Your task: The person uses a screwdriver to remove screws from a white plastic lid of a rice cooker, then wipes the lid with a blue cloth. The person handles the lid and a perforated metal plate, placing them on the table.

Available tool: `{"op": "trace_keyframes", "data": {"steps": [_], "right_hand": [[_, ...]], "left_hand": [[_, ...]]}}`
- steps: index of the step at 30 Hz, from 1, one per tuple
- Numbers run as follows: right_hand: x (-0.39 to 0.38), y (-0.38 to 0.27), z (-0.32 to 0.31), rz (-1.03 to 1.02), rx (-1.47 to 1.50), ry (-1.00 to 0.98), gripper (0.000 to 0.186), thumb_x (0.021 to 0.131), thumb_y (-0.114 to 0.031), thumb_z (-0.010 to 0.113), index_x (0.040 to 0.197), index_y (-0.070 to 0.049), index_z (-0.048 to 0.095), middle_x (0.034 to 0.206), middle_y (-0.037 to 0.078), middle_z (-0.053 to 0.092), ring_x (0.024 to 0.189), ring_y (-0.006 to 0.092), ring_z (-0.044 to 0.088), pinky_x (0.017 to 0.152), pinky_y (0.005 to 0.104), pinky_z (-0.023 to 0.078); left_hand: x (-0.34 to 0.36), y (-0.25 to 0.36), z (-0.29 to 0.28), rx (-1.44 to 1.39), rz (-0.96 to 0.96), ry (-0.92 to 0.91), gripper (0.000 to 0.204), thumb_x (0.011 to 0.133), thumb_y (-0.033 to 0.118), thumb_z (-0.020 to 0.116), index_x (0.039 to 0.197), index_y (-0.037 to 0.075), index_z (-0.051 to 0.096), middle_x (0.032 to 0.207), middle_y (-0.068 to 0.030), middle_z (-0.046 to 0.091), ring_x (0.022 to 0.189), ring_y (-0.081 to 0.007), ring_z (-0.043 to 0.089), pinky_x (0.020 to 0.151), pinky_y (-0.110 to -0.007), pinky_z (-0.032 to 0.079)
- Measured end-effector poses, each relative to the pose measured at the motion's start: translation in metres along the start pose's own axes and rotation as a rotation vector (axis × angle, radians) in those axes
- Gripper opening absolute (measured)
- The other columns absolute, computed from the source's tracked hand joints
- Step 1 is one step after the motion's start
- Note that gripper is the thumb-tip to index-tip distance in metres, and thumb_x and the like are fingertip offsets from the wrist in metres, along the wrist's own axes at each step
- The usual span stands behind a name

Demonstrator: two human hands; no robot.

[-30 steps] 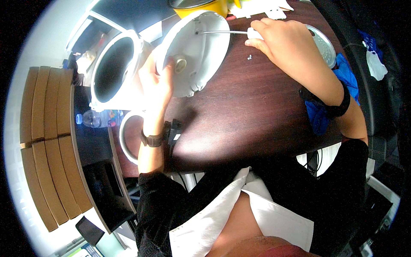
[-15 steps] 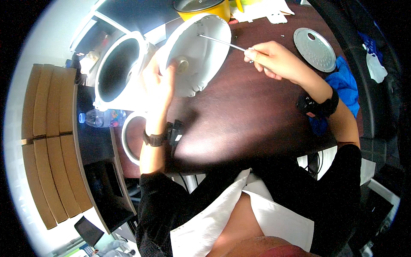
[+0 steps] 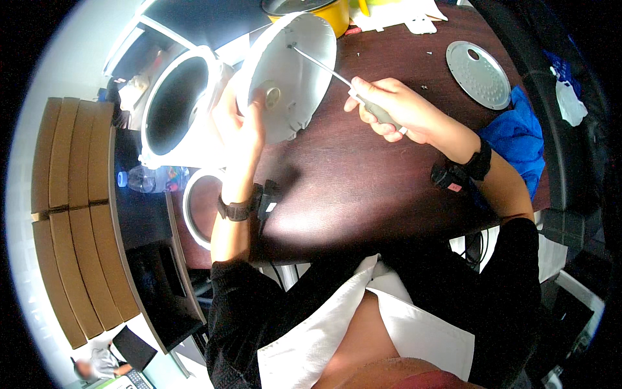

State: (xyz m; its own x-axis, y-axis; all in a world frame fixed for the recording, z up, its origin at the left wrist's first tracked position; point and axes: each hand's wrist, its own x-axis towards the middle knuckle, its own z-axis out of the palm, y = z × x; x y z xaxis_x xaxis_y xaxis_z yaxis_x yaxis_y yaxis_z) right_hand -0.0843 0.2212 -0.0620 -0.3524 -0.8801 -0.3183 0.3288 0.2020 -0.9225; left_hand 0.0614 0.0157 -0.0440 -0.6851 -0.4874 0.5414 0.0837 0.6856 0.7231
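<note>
My left hand (image 3: 241, 129) grips the near left rim of a white bowl-shaped plastic cover (image 3: 295, 81), tilted with its hollow side toward my right. A round knob-like fitting (image 3: 273, 97) sits inside the cover. In my right hand (image 3: 405, 110) is a screwdriver (image 3: 324, 67) with a grey handle, its fingers wrapped round it. The tip meets a small dark spot on the inner wall, near the upper part of the cover. Strong glare washes out part of my left hand, so its fingers behind the rim are hidden.
Left of the cover stands a white round housing (image 3: 146, 123) with a dark inside. A plastic bottle (image 3: 148, 179) and a pale ring (image 3: 189, 207) lie nearer. Behind is a yellow pot (image 3: 335, 19). On the right are small screws (image 3: 424, 87), a perforated metal disc (image 3: 478, 74) and blue cloth (image 3: 518, 133).
My right hand has moved left and turned, so the screwdriver handle now shows. The cover has shifted slightly left. A person at the lower left has shifted and shows more.
</note>
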Motion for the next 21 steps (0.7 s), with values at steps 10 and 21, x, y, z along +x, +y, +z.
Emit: {"op": "trace_keyframes", "data": {"steps": [10,21], "right_hand": [[-0.001,-0.01,-0.028,-0.573,-1.042,0.355,0.04,0.09,-0.039,0.055,0.088,0.0,0.062,0.064,0.013,0.059,0.047,0.0278,0.055,0.045,0.0374,0.045],[-0.035,-0.032,-0.011,-0.699,-1.674,0.7,0.032,0.085,-0.037,0.06,0.081,-0.005,0.059,0.071,0.011,0.061,0.063,0.0296,0.064,0.055,0.0392,0.051]], "left_hand": [[0.004,-0.009,0.001,-0.105,-0.098,-0.048,0.031,0.084,0.008,0.057,0.113,-0.002,0.061,0.099,-0.0116,0.066,0.093,-0.0176,0.059,0.085,-0.031,0.045],[0.004,-0.008,-0.003,-0.011,-0.029,-0.079,0.029,0.086,0.006,0.055,0.113,0.0,0.061,0.095,-0.0106,0.066,0.088,-0.0142,0.06,0.08,-0.028,0.046]]}}
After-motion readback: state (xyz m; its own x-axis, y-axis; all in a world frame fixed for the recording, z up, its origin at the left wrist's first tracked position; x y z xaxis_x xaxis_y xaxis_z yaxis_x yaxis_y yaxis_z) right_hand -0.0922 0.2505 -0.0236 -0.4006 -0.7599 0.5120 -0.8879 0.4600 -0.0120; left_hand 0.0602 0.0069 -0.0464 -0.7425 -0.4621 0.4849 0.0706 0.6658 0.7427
